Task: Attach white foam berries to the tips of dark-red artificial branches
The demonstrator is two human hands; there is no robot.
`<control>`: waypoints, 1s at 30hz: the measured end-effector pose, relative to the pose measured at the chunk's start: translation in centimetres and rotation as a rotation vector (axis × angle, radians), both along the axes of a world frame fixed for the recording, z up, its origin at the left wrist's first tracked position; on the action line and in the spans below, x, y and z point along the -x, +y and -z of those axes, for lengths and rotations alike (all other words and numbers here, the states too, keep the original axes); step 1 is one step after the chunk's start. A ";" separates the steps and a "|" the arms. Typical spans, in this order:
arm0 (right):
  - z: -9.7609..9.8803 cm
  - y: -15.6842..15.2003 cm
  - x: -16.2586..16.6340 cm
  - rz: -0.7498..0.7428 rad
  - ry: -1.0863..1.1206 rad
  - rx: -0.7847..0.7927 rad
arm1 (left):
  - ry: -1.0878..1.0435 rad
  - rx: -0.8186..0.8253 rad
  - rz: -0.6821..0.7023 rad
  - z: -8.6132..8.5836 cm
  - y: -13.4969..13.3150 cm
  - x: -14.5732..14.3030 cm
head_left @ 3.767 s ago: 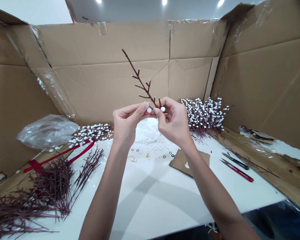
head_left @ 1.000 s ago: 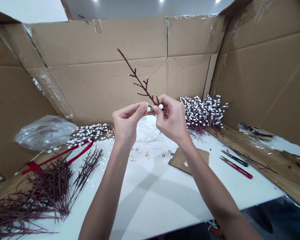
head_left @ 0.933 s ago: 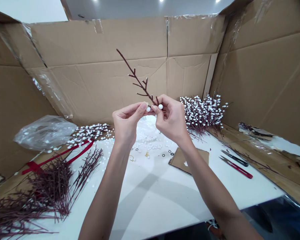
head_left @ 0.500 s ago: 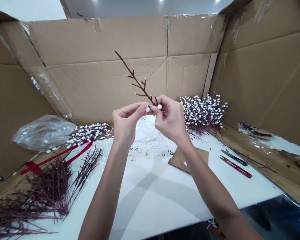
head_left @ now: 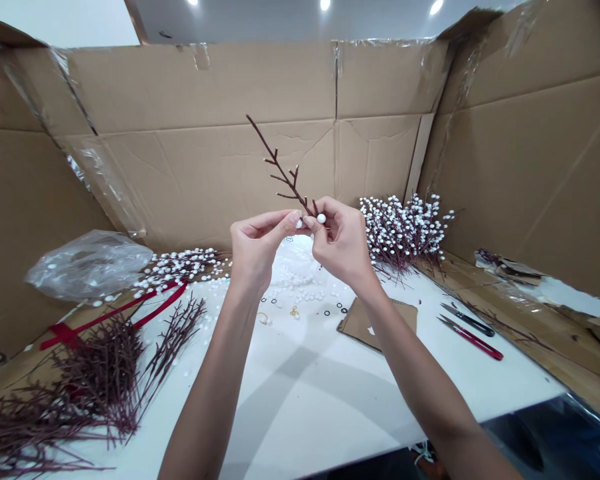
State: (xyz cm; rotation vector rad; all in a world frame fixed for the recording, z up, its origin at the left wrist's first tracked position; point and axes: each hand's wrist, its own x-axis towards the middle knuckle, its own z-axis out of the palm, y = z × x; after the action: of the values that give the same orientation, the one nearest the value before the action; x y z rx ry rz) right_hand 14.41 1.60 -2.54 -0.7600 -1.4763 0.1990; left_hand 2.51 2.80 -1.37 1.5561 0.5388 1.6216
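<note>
Above the table, a brown artificial twig (head_left: 286,179) with short side stems slants up to the left. My right hand (head_left: 343,240) pinches its lower part between thumb and fingers. One white berry (head_left: 321,219) shows at my right fingertips, on or beside the twig. My left hand (head_left: 257,250) is closed in a pinch on another white berry (head_left: 299,223), held against a side stem near my right thumb. Whether that berry sits on the stem tip cannot be made out. The upper side stems have bare, pale tips.
Bare twigs (head_left: 100,373) and a red ribbon (head_left: 163,303) lie left, near a clear plastic bag (head_left: 90,267). Berried branches (head_left: 405,230) stand back right. A cardboard piece (head_left: 400,320), red snips (head_left: 473,339) and black snips (head_left: 467,319) lie right. Cardboard walls (head_left: 205,160) surround the table.
Both hands and the twig sit slightly lower and further right in view, the twig's top most of all. The grip looks the same, and the whole scene has shifted a little downward.
</note>
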 end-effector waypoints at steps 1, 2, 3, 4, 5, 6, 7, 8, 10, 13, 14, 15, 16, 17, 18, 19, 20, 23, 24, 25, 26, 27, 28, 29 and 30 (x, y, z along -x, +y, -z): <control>0.0 0.1 0.0 -0.007 0.004 0.005 | -0.002 -0.002 0.002 0.0 0.0 0.0; 0.1 0.1 0.0 -0.011 0.008 0.008 | -0.003 -0.003 0.002 0.0 0.0 0.0; 0.1 0.2 0.0 -0.013 0.013 0.010 | -0.001 -0.004 0.001 0.0 0.0 0.0; 0.1 0.2 0.0 -0.016 0.017 0.009 | -0.001 -0.005 -0.001 0.1 0.0 -0.1; 0.1 0.3 0.0 -0.025 0.025 0.008 | -0.004 -0.006 -0.005 0.1 0.0 -0.1; 0.1 0.3 0.0 -0.043 0.040 0.010 | -0.010 -0.006 -0.009 0.2 0.0 -0.1; 0.1 0.4 0.0 -0.066 0.060 0.015 | -0.019 -0.003 -0.011 0.2 0.1 -0.1; 0.0 0.4 0.0 -0.092 0.087 0.023 | -0.029 0.001 -0.011 0.2 0.1 -0.2; -0.1 0.5 0.1 -0.149 0.150 0.049 | -0.043 0.018 0.006 0.2 0.2 -0.2; -0.4 0.4 0.1 -0.250 0.252 0.095 | -0.071 0.056 0.031 0.0 0.2 0.2; -0.5 0.3 0.1 -0.290 0.287 0.109 | -0.076 0.071 0.034 -0.1 0.2 0.4; -0.7 0.1 0.1 -0.323 0.319 0.121 | -0.068 0.086 0.033 -0.3 0.1 0.6; -0.8 0.0 0.0 -0.348 0.354 0.129 | -0.039 0.097 0.033 -0.4 0.1 0.9; -0.9 -0.1 -0.1 -0.367 0.390 0.133 | 0.019 0.101 0.039 -0.5 0.1 1.2; -1.1 -0.1 -0.2 -0.382 0.430 0.138 | 0.104 0.100 0.052 -0.5 0.1 1.4; -1.2 -0.2 -0.3 -0.397 0.473 0.145 | 0.212 0.103 0.074 -0.5 0.0 1.6; -1.2 -0.2 -0.4 -0.417 0.519 0.155 | 0.330 0.109 0.104 -0.5 0.0 1.7; -1.3 -0.1 -0.6 -0.473 0.643 0.176 | 0.596 0.141 0.196 -0.1 -0.2 1.2; -1.4 0.0 -0.7 -0.481 0.670 0.175 | 0.627 0.153 0.205 0.1 -0.2 0.9; -1.4 0.0 -0.7 -0.483 0.686 0.173 | 0.637 0.157 0.200 0.3 -0.3 0.6; -1.4 0.0 -0.8 -0.481 0.690 0.177 | 0.638 0.156 0.182 0.4 -0.3 0.2; -1.5 0.0 -0.8 -0.474 0.677 0.191 | 0.640 0.150 0.157 0.6 -0.3 -0.1; -1.6 -0.1 -1.0 -0.469 0.650 0.212 | 0.649 0.136 0.126 0.6 -0.3 -0.3; -1.6 -0.2 -1.1 -0.463 0.610 0.238 | 0.665 0.114 0.095 0.6 -0.4 -0.5; -1.7 -0.3 -1.4 -0.455 0.559 0.271 | 0.679 0.086 0.064 0.6 -0.4 -0.6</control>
State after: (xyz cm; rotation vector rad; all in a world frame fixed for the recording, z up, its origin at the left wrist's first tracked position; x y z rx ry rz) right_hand 15.78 1.31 -0.83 -0.5086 -1.0714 0.8989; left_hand 3.06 2.40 -2.01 2.0248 0.8856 0.9758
